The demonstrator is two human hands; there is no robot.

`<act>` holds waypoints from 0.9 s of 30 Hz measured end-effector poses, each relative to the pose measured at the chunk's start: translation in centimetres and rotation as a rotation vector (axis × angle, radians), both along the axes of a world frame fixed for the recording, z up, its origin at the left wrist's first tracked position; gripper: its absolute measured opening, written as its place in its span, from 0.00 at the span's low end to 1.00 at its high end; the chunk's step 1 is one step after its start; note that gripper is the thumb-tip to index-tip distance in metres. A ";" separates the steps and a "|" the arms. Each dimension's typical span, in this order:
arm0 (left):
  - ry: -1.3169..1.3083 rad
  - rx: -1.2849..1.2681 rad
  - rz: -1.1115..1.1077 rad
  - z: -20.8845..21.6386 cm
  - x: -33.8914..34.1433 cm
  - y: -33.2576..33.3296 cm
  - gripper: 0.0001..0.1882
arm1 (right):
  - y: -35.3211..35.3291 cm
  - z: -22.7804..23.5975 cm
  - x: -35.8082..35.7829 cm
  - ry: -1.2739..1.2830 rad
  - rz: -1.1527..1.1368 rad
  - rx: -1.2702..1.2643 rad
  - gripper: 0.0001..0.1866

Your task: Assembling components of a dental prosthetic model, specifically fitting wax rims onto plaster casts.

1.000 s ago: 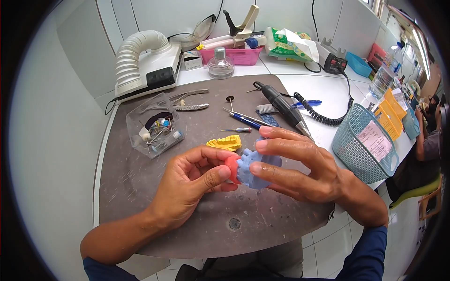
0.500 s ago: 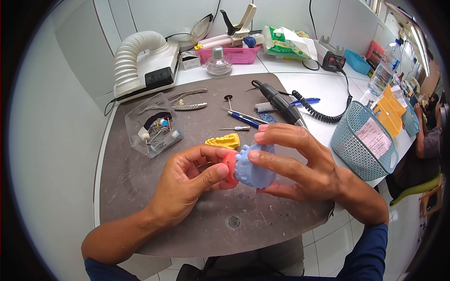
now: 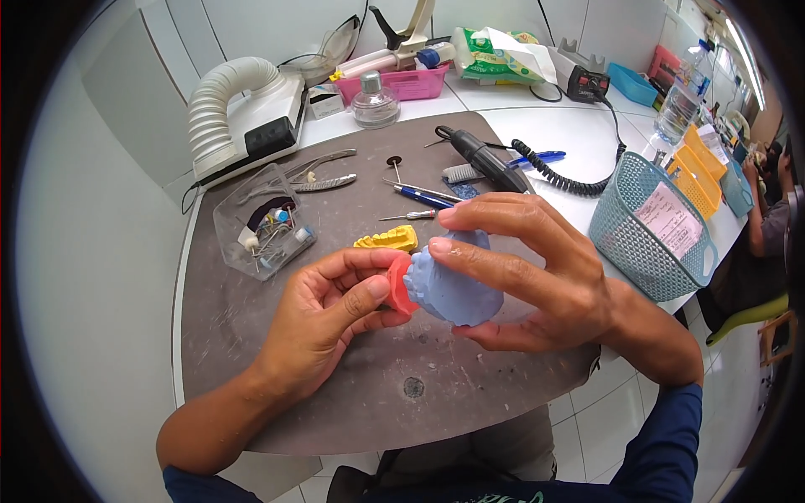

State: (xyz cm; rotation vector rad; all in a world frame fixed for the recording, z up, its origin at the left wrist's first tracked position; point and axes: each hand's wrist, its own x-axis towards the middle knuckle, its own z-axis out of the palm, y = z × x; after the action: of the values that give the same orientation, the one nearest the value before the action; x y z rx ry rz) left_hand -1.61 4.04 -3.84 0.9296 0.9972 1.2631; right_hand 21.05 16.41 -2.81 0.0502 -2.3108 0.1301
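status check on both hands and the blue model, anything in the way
Left hand pinching red piece. Right hand holding blue dental model, teeth toward red piece. Nothing visibly blocking either.

1. A white bent hose (image 3: 205, 113) rises from a white machine (image 3: 293, 92).
2. A clear jar (image 3: 375, 107) with a silver cap stands just in front of a pink basket (image 3: 415, 84).
3. A clear box (image 3: 225, 225) holds small tools (image 3: 270, 235).
4. A black drill (image 3: 488, 161) with a coiled cord (image 3: 558, 180) lies on the desk (image 3: 482, 99).
5. A teal basket (image 3: 619, 243) bears a paper slip (image 3: 669, 220).
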 end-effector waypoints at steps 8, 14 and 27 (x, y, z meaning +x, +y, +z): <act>0.000 0.000 -0.006 -0.3 0.0 -0.1 0.18 | -0.2 -0.1 -0.1 -0.002 0.008 -0.001 0.39; 0.007 -0.005 -0.015 -0.2 0.0 0.0 0.18 | -0.3 -0.3 -0.1 -0.026 0.009 -0.007 0.40; 0.010 -0.011 -0.016 -0.3 -0.2 0.1 0.18 | -0.2 -0.3 -0.1 -0.083 0.027 -0.034 0.43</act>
State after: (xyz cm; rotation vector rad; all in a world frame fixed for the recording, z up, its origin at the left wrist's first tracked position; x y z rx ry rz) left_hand -1.79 4.15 -4.12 0.9345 1.0024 1.2396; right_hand 20.95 16.25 -3.14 0.0596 -2.3910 0.1887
